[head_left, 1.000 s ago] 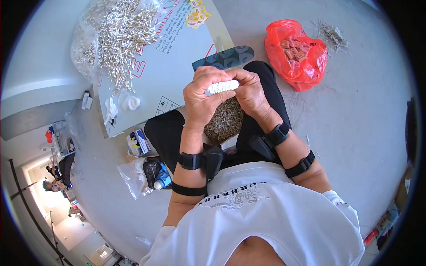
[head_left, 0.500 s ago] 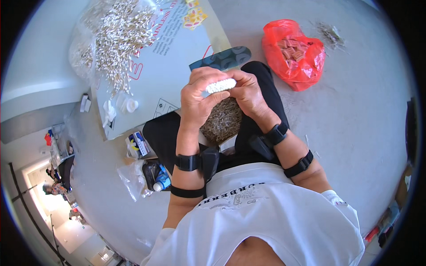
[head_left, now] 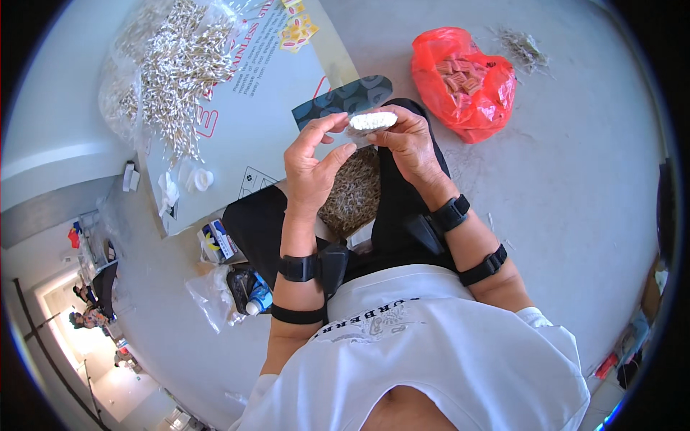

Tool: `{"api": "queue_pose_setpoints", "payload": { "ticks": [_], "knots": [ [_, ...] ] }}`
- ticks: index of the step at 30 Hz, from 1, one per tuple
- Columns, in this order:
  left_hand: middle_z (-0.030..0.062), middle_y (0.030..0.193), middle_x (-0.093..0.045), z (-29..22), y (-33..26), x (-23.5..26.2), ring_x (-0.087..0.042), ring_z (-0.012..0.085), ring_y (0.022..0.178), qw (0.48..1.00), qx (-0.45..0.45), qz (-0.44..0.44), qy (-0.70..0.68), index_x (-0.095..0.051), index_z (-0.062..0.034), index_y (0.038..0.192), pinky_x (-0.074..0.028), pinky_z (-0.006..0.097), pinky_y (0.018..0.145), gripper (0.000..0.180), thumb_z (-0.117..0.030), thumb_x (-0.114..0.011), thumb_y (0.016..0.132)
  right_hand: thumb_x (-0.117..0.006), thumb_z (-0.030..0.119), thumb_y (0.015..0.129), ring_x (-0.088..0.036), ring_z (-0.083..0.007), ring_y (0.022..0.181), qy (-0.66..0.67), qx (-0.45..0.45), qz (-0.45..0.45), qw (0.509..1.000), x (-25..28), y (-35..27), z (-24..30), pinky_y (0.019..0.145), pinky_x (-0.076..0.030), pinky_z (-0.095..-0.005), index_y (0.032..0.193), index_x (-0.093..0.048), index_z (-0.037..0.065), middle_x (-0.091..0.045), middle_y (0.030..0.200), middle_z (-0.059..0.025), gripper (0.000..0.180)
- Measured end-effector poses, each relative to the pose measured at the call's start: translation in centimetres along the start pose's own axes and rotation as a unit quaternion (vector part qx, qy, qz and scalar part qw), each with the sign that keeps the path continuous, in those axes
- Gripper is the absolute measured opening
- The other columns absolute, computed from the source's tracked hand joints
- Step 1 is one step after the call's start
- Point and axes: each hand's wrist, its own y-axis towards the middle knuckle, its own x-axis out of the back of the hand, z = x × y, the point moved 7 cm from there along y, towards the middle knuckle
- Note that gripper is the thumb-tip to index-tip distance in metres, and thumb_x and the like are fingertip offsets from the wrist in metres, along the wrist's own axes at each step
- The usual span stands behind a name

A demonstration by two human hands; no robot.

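Note:
A packed bundle of cotton swabs [head_left: 373, 121] is raised in front of me, its white tips facing up in a tight oval. My right hand [head_left: 412, 149] grips it from the right, thumb below and fingers behind. Clear film seems to wrap the bundle's lower part. My left hand [head_left: 313, 159] is open just left of the bundle, thumb and fingers spread, with nothing in it. Below both hands, between my knees, a container holds many loose swabs [head_left: 351, 192]. A dark patterned, translucent strip [head_left: 343, 100] lies behind my hands at the table's edge.
A heap of cotton swabs [head_left: 180, 68] spills from a clear bag on the printed table board [head_left: 248, 133]. Yellow packets [head_left: 297, 32] lie at its far edge. On the floor are a red bag [head_left: 471, 122] of small packs, a scattered pile [head_left: 521, 50] and a blue bottle [head_left: 259, 298].
My left hand has let go of the bundle and moved a little left, its fingers opening. The right hand has carried the bundle slightly right and up.

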Motion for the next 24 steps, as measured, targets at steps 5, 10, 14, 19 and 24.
{"api": "queue_pose_setpoints", "payload": {
  "ticks": [5, 10, 14, 19, 24],
  "knots": [
    [0.0087, 0.110, -0.067, -0.8, 0.2, -0.4, -0.061, 0.0141, 0.097, 0.999, -0.039, 0.003, 0.003, -0.067, 0.0015, 0.113, -0.049, 0.026, 0.082, 0.034, 0.006, -0.072, 0.080, -0.067, -0.012, 0.079, -0.066, -0.0117, 0.089, -0.028, 0.011, 0.007, 1.000, -1.1, -0.3, 0.2, 0.079, -0.054, -0.0253, 0.106, -0.068, 0.000, -0.070, 0.098, -0.0056, 0.029],
    [0.0064, 0.100, -0.069, -0.8, 0.2, -0.4, -0.062, 0.0131, 0.087, 0.998, -0.036, -0.027, -0.041, -0.069, -0.0031, 0.107, -0.050, 0.025, 0.073, 0.031, 0.007, -0.072, 0.078, -0.067, -0.012, 0.079, -0.065, -0.0114, 0.090, -0.035, 0.021, 0.005, 0.999, -1.4, -0.4, 0.6, 0.079, -0.054, -0.0257, 0.103, -0.069, -0.001, -0.070, 0.099, -0.0057, 0.027],
    [0.0072, 0.101, -0.068, -0.4, 0.1, -0.2, -0.061, 0.0122, 0.084, 0.998, -0.031, -0.034, -0.046, -0.068, -0.0025, 0.106, -0.050, 0.024, 0.073, 0.029, 0.007, -0.072, 0.079, -0.066, -0.014, 0.079, -0.064, -0.0102, 0.088, -0.046, 0.039, -0.009, 0.998, -2.0, -0.6, 1.1, 0.079, -0.053, -0.0244, 0.101, -0.069, -0.001, -0.069, 0.098, -0.0039, 0.027],
    [0.0068, 0.103, -0.068, -0.5, 0.1, -0.2, -0.062, 0.0118, 0.091, 0.997, -0.027, -0.037, -0.062, -0.068, 0.0003, 0.106, -0.051, 0.025, 0.081, 0.025, 0.008, -0.069, 0.083, -0.066, -0.014, 0.078, -0.062, -0.0077, 0.086, -0.069, 0.054, -0.017, 0.996, -2.4, -0.7, 1.6, 0.077, -0.052, -0.0225, 0.100, -0.070, 0.000, -0.068, 0.094, -0.0013, 0.026],
    [0.0072, 0.101, -0.068, -0.4, 0.0, 0.0, -0.063, 0.0128, 0.092, 0.992, -0.004, -0.052, -0.114, -0.068, -0.0001, 0.106, -0.053, 0.026, 0.082, 0.024, 0.008, -0.068, 0.084, -0.067, -0.013, 0.078, -0.062, -0.0068, 0.083, -0.088, 0.070, -0.025, 0.993, -2.7, -0.8, 1.7, 0.076, -0.052, -0.0222, 0.099, -0.069, -0.001, -0.068, 0.091, -0.0010, 0.024]
  ]
}}
